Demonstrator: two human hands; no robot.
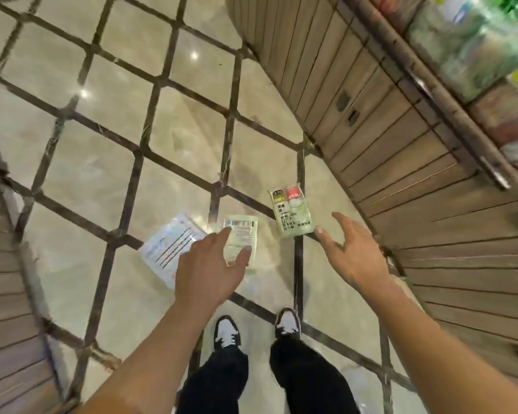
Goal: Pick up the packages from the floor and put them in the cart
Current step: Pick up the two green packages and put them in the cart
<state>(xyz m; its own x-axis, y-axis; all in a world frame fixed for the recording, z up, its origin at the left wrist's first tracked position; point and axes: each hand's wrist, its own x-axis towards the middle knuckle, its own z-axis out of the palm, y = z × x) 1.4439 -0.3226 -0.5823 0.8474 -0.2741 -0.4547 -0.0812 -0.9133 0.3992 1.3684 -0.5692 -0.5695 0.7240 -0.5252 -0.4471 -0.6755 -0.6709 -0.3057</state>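
Three flat packages lie on the tiled floor ahead of my feet. A white one with blue print (166, 248) is on the left. A pale green one with a barcode (242, 234) is in the middle. A green one with a red and yellow top (292, 212) lies to the right. My left hand (211, 268) hovers over the white and middle packages, fingers apart, holding nothing. My right hand (352, 252) is spread open just right of the green package, its fingertips near the package's lower edge. No cart is in view.
A wooden slatted shelf base (401, 150) curves along the right, with blurred goods (473, 46) on the shelf above. Another wooden unit (3, 264) stands at the left edge. My two black-and-white shoes (228, 333) are just behind the packages.
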